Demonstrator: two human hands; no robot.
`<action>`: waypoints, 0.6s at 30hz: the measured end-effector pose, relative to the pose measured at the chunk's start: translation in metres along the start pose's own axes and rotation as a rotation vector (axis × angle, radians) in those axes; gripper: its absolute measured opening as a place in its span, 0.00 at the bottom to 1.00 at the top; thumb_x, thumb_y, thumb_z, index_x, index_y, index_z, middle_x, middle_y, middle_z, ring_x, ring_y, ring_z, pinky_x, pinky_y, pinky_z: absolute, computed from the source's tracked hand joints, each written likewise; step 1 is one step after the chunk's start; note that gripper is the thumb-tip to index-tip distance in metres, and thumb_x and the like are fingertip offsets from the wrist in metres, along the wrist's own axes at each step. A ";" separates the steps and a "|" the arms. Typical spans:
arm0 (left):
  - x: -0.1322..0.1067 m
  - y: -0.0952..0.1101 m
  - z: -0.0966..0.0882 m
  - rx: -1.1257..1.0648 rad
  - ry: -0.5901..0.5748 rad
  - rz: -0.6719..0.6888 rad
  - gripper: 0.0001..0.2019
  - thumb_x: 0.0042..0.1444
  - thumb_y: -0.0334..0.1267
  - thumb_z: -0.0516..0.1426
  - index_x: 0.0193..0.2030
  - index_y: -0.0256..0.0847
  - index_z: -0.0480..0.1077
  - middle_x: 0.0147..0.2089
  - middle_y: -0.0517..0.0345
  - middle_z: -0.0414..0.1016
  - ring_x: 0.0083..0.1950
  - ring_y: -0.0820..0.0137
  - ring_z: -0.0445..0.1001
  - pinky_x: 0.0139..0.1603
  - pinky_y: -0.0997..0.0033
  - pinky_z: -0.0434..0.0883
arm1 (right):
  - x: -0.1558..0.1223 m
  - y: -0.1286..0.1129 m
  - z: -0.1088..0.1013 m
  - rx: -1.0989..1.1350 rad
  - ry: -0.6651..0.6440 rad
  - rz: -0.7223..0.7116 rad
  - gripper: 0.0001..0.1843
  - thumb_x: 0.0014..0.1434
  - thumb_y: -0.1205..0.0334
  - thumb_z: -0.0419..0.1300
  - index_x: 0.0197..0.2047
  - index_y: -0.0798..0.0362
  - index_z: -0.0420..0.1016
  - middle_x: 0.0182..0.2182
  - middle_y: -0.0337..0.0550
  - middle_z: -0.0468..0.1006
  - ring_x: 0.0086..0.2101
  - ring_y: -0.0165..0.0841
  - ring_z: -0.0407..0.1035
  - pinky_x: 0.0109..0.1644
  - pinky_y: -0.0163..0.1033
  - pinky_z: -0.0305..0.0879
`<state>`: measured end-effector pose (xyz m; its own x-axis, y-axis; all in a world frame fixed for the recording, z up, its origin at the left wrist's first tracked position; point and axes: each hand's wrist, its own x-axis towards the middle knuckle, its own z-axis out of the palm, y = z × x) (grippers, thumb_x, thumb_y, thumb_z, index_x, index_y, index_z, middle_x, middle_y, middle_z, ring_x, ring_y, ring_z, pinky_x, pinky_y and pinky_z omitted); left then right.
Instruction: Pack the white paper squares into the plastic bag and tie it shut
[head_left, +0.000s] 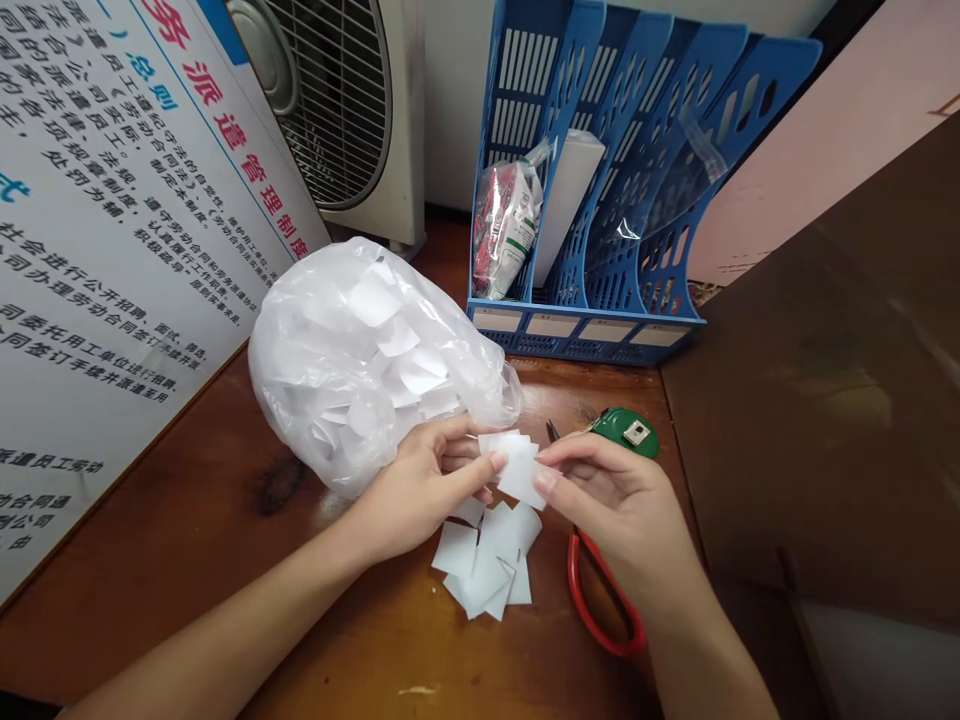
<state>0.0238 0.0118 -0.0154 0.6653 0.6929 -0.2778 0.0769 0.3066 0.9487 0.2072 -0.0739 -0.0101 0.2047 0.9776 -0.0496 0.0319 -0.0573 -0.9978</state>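
A: Where is the paper stack point(514, 468)?
B: Pinched by the left hand point(431, 480) and right hand point(619, 500), near loose paper squares point(484, 572) on the table point(360, 635); the number of sheets is hard to tell.

the bag point(300, 320) sits on the table point(360, 650) between board point(142, 260) and rack point(592, 345), before the fan point(407, 120); loose slips point(487, 570) lie left of the scissors point(574, 575), the tape measure point(619, 427) before the rack.
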 end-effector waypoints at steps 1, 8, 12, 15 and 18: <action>-0.001 0.000 0.000 -0.011 -0.010 -0.012 0.17 0.64 0.43 0.61 0.54 0.35 0.72 0.41 0.51 0.82 0.37 0.70 0.80 0.40 0.73 0.77 | 0.000 0.001 0.003 -0.081 0.037 -0.023 0.03 0.61 0.63 0.68 0.39 0.47 0.79 0.35 0.39 0.77 0.34 0.31 0.72 0.38 0.37 0.70; 0.001 0.001 0.003 0.011 0.083 -0.002 0.17 0.60 0.44 0.65 0.49 0.35 0.74 0.37 0.53 0.82 0.34 0.71 0.79 0.34 0.77 0.74 | -0.003 -0.002 0.011 -0.394 0.157 -0.168 0.07 0.62 0.63 0.64 0.44 0.48 0.75 0.38 0.40 0.73 0.33 0.32 0.69 0.35 0.38 0.67; 0.001 0.001 0.001 0.168 0.239 0.107 0.13 0.62 0.44 0.63 0.45 0.35 0.74 0.30 0.59 0.77 0.31 0.73 0.76 0.31 0.78 0.71 | -0.009 -0.005 -0.004 -0.732 -0.085 -0.015 0.13 0.58 0.59 0.66 0.44 0.47 0.70 0.35 0.38 0.73 0.33 0.34 0.67 0.35 0.41 0.63; 0.000 -0.001 0.000 0.275 0.252 0.172 0.09 0.64 0.42 0.61 0.42 0.37 0.75 0.33 0.59 0.78 0.35 0.72 0.77 0.34 0.77 0.71 | -0.013 0.000 -0.006 -0.897 -0.271 0.079 0.14 0.54 0.63 0.67 0.43 0.48 0.70 0.36 0.38 0.74 0.36 0.37 0.68 0.39 0.43 0.62; 0.001 -0.005 0.000 0.321 0.242 0.197 0.07 0.65 0.40 0.60 0.40 0.38 0.74 0.39 0.58 0.80 0.40 0.71 0.78 0.39 0.76 0.72 | -0.013 0.003 -0.001 -0.866 -0.295 0.127 0.12 0.54 0.68 0.65 0.41 0.48 0.70 0.33 0.35 0.72 0.34 0.34 0.67 0.37 0.40 0.60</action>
<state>0.0241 0.0105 -0.0200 0.5007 0.8621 -0.0777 0.2180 -0.0387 0.9752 0.2058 -0.0869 -0.0124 0.0025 0.9588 -0.2840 0.7711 -0.1827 -0.6099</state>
